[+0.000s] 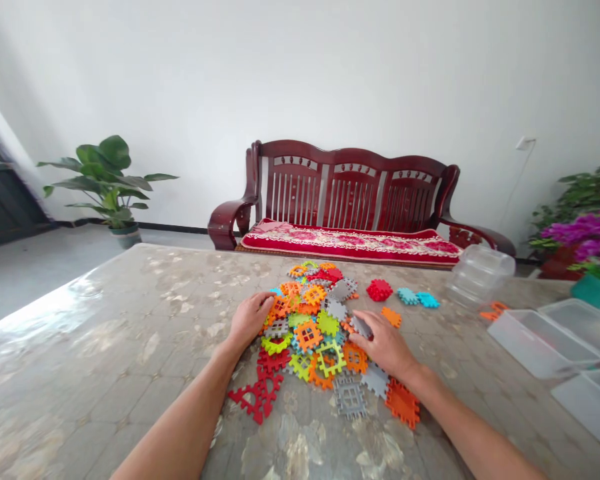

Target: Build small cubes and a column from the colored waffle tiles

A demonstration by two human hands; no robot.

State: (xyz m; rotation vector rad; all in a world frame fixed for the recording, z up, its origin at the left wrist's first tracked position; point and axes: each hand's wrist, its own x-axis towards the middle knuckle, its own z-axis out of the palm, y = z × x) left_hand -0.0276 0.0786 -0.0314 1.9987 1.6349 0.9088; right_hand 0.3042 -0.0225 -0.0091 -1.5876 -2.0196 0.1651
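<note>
A heap of colourful plastic interlocking building tiles with toothed edges lies on the table in front of me. My left hand (253, 317) rests at the heap's left side, its fingers reaching over the edge beside an orange window tile (280, 307). On the right side, my right hand (386, 343) has a grey tile (361, 327) between its thumb and fingers. Near that wrist lie an orange-red square tile (403, 403) and a grey window tile (350, 396). Red triangular tiles (257, 395) lie at the front left. My left fingertips are partly hidden.
Behind the heap sit a red stack of tiles (379, 290), blue tiles (427, 300) and a lone orange tile (391, 317). Clear plastic boxes (525, 343) stand at the right, with another clear container (481, 275) behind. A wooden bench (355, 183) is beyond the table (105, 347).
</note>
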